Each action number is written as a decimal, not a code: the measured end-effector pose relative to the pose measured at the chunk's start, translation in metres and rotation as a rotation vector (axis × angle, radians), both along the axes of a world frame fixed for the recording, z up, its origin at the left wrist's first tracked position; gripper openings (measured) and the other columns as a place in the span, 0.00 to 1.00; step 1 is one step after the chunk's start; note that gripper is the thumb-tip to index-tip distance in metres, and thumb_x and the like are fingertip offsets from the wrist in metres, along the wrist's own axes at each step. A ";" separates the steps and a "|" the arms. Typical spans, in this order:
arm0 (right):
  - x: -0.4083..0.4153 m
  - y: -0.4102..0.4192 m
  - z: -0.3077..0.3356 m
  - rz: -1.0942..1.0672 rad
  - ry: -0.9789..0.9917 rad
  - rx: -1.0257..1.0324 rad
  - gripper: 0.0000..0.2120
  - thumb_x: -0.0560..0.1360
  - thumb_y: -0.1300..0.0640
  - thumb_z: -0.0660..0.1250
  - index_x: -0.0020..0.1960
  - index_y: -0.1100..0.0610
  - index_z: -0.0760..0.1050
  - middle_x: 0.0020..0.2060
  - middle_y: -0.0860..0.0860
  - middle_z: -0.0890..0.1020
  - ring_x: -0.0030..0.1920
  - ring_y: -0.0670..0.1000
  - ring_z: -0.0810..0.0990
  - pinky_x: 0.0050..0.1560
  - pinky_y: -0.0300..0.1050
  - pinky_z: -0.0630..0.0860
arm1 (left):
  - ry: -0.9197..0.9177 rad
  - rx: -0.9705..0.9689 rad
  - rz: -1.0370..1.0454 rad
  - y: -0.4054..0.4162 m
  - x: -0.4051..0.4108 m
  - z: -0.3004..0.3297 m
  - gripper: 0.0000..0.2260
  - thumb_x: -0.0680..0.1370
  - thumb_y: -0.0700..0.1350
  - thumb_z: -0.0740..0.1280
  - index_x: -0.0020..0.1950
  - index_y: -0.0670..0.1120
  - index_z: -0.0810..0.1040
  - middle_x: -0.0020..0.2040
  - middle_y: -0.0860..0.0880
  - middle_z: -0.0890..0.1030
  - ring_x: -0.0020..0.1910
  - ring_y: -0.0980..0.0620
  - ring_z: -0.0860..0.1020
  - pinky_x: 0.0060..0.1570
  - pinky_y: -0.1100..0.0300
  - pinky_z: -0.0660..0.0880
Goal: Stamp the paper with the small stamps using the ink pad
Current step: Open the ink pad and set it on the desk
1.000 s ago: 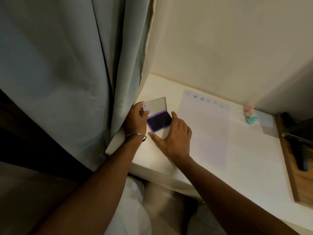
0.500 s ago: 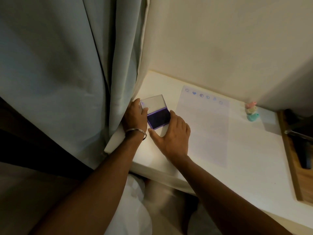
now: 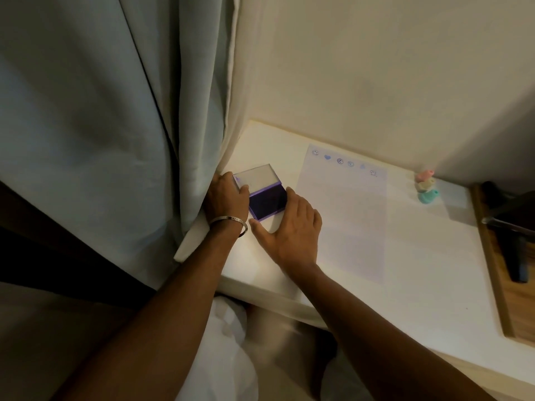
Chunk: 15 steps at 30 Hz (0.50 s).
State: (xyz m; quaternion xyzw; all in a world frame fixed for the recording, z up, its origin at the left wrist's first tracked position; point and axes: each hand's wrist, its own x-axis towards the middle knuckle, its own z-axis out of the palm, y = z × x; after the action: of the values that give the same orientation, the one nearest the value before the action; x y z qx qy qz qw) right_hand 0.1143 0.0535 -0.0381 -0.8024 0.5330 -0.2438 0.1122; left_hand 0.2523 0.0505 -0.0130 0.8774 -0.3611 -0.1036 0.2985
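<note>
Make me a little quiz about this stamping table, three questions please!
1. True or false: the ink pad has its lid open.
2. How many marks are stamped along the top of the paper?
3. Where are the small stamps? A) in the right hand B) stacked on the table past the paper C) on the ink pad

Key: 1. True; the left hand touches the lid. 2. Six. 3. B.
</note>
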 end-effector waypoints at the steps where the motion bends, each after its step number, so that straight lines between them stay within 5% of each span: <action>1: 0.000 0.000 0.000 0.000 0.006 0.000 0.42 0.70 0.27 0.63 0.74 0.52 0.60 0.68 0.50 0.72 0.67 0.52 0.71 0.69 0.56 0.67 | -0.001 0.012 -0.002 0.000 0.000 0.000 0.20 0.77 0.52 0.66 0.65 0.41 0.74 0.61 0.40 0.78 0.58 0.42 0.78 0.55 0.50 0.77; 15: -0.001 0.001 0.000 0.010 -0.004 0.031 0.43 0.70 0.27 0.62 0.74 0.51 0.59 0.69 0.50 0.71 0.68 0.52 0.70 0.69 0.57 0.67 | 0.011 -0.037 0.015 0.000 -0.001 -0.003 0.21 0.79 0.52 0.62 0.68 0.42 0.72 0.65 0.41 0.76 0.62 0.42 0.76 0.60 0.49 0.75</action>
State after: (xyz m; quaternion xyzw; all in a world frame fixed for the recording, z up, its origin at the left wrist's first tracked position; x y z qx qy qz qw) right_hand 0.1136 0.0544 -0.0384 -0.8027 0.5326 -0.2366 0.1266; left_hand 0.2514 0.0504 -0.0164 0.8739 -0.3545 -0.0997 0.3173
